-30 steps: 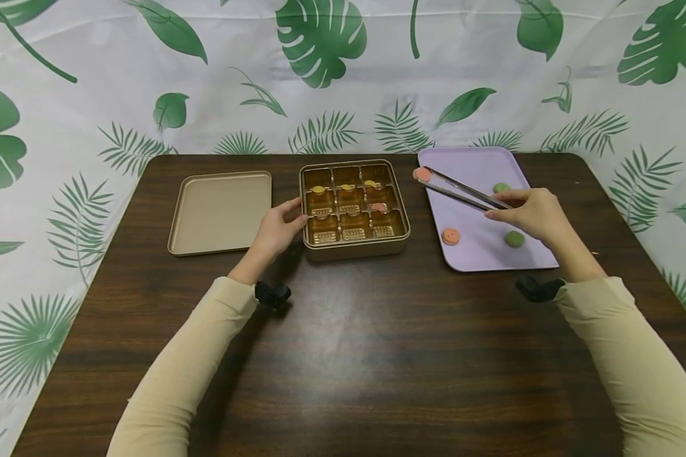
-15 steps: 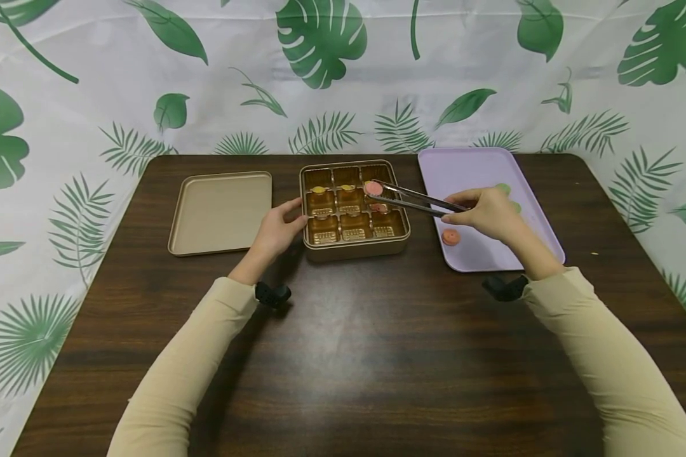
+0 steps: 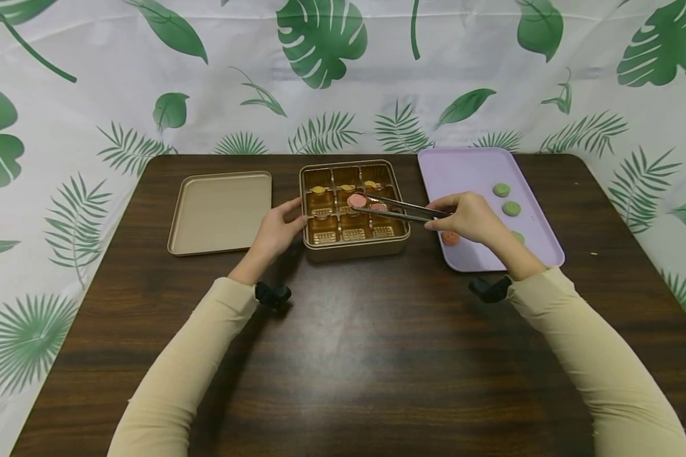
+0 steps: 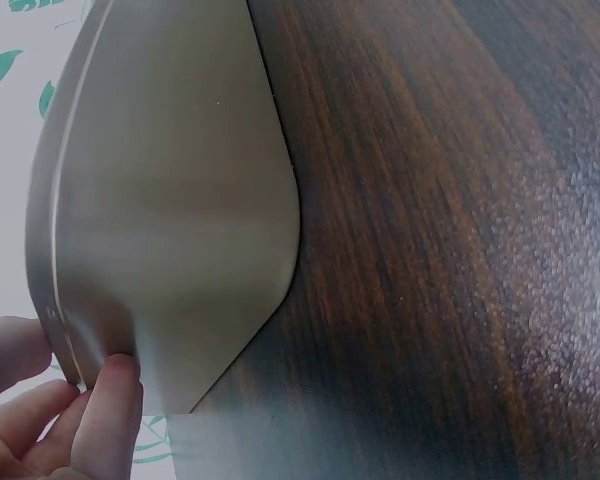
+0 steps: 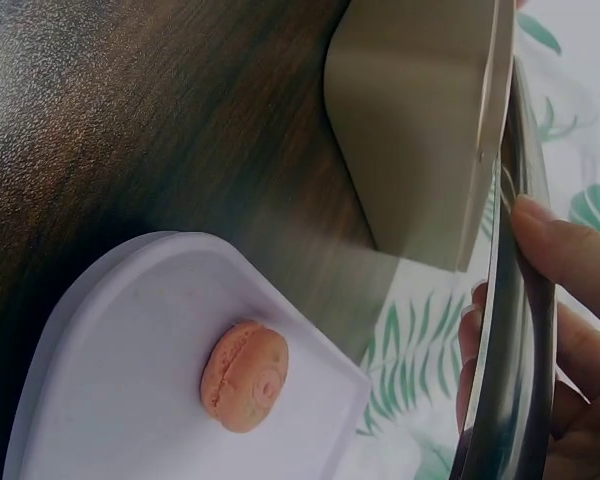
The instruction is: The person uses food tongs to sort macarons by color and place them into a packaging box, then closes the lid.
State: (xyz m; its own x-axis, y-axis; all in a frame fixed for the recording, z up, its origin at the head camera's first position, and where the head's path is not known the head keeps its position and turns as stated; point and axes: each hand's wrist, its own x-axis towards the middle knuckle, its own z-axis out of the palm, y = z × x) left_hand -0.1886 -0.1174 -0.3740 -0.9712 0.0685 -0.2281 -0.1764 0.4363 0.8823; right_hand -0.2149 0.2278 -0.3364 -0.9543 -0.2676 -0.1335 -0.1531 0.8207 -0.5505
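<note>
My right hand (image 3: 463, 216) grips metal tongs (image 3: 403, 212), whose tips pinch a pink macaron (image 3: 357, 201) over the middle compartment of a gold box (image 3: 357, 251). The box has a gold divided insert. Three yellow macarons (image 3: 318, 190) show at its back row, and another pink macaron (image 3: 379, 207) sits in the middle row at right. My left hand (image 3: 277, 228) rests at the box's left side, fingertips (image 4: 120, 372) on its wall. In the right wrist view, the tongs (image 5: 515, 330) pass between thumb and fingers beside the box wall; their tips are hidden.
To the right, a lilac tray (image 3: 457, 168) bears an orange macaron (image 5: 245, 376) near its front left corner and three green macarons (image 3: 511, 208), one partly behind my right wrist. A shallow gold lid (image 3: 223, 209) lies left of the box. Behind the table hangs a leaf-print cloth.
My right hand has carried the tongs and pink macaron left from above the lilac tray to over the box's middle compartment. My left hand has stayed at the box's side.
</note>
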